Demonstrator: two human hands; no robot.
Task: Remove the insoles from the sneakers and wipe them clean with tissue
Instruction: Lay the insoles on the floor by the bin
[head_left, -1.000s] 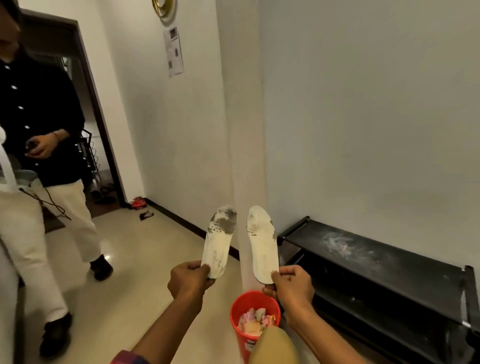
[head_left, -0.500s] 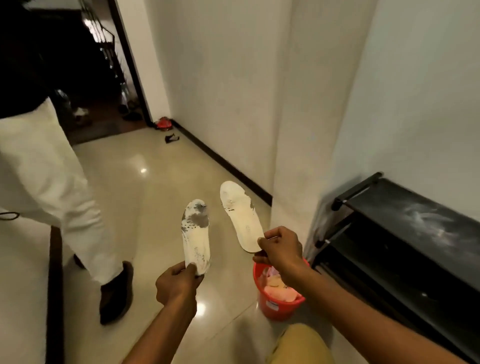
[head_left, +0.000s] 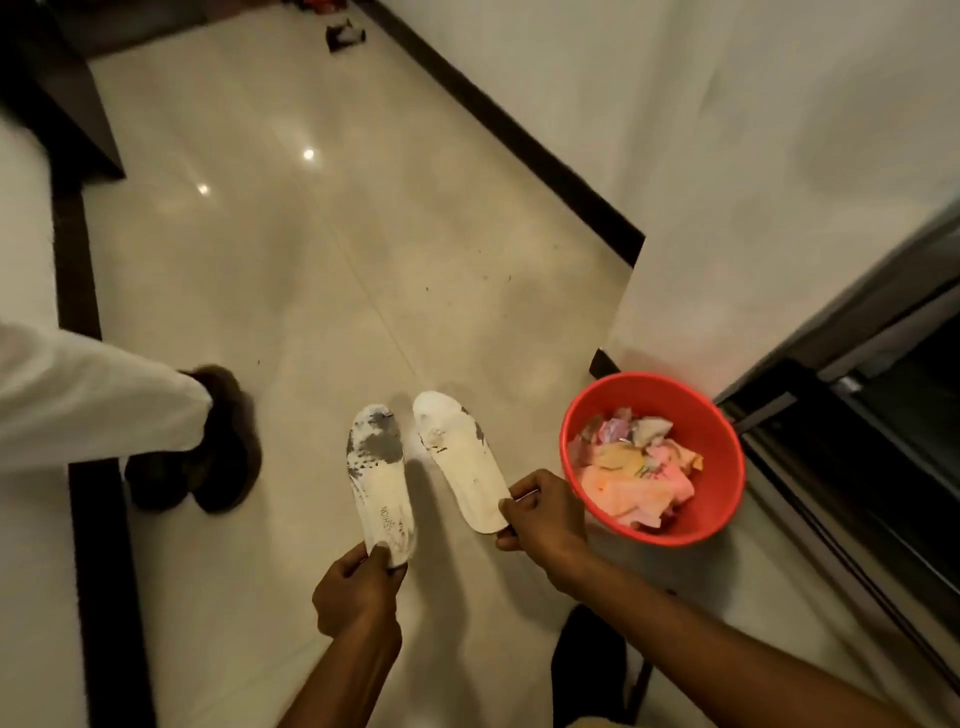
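Observation:
Two white insoles hang above the floor, toes pointing away from me. My left hand (head_left: 358, 592) pinches the heel of the left insole (head_left: 382, 480), which has grey worn patches near the toe and printed lettering. My right hand (head_left: 540, 517) pinches the heel of the right insole (head_left: 462, 460), which is cleaner with small dark marks. The two insoles lie side by side, a little apart. No sneakers or tissue show in the frame.
A red bucket (head_left: 722, 467) holding crumpled pink and yellow scraps stands just right of my right hand. A black shoe rack (head_left: 857, 415) runs along the right wall. Another person's white trouser leg (head_left: 93, 395) and dark shoes (head_left: 208, 447) stand at the left.
My view has tipped from the wall down to the floor. Both insoles came down from upright at chest height to low over the tiles, each still pinched by its heel.

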